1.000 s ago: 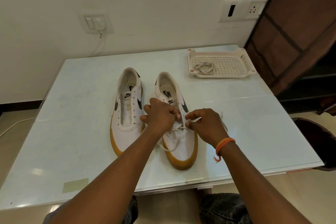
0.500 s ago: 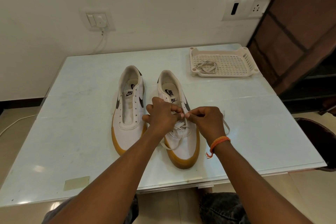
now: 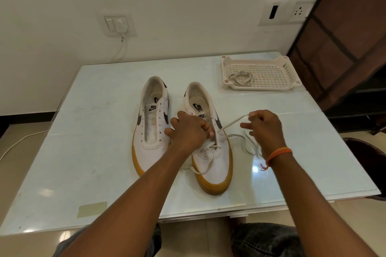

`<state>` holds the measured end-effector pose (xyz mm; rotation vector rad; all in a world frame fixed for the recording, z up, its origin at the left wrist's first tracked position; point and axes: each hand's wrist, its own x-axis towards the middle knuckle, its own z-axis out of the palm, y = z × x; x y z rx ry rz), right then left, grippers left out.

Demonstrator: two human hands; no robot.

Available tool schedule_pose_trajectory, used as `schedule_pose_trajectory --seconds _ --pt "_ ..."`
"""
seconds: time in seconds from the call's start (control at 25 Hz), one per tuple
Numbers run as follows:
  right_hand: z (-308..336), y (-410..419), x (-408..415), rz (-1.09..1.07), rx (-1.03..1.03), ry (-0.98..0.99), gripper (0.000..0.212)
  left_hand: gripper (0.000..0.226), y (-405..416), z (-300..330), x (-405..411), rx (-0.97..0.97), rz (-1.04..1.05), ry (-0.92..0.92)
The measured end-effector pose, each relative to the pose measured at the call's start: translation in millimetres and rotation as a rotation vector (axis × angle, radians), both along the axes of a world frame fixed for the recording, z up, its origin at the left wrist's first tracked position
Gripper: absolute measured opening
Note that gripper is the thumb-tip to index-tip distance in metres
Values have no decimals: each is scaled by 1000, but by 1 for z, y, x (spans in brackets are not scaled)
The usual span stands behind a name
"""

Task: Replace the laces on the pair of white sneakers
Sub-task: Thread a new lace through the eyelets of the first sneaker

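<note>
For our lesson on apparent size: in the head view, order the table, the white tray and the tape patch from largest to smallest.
1. table
2. white tray, though it sits farther away
3. tape patch

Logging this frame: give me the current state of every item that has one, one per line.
Left sneaker: unlaced, eyelets bare.
Right sneaker: partly laced near the toe.
Lace: threaded through the right sneaker, one end pulled taut.
Left hand: fingers curled at the right sneaker's eyelets.
Right hand: pinches the lace end, raised.
Tray: holds a loose coiled lace.
Table: bears both sneakers and the tray.
</note>
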<state>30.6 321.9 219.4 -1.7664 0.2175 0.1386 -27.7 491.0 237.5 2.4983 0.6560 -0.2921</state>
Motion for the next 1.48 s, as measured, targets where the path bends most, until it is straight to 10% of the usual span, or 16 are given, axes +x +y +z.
schedule_pose_trajectory --seconds 0.12,0.32,0.72,1.04,1.48 --pt "11 -29 14 -240 315 133 14 6 -2 -1 1 28 -53 40" --pt "1 -19 6 -109 280 234 21 15 24 5 7 -280 -34 -112" --pt "-25 27 -19 464 -479 -305 10 34 40 5 4 30 -311 -231" --pt "-23 -30 21 -113 -347 -268 10 27 40 8 4 -19 -277 -264" --pt "-18 22 -14 457 -376 -214 10 21 34 7 2 -23 -243 -284"
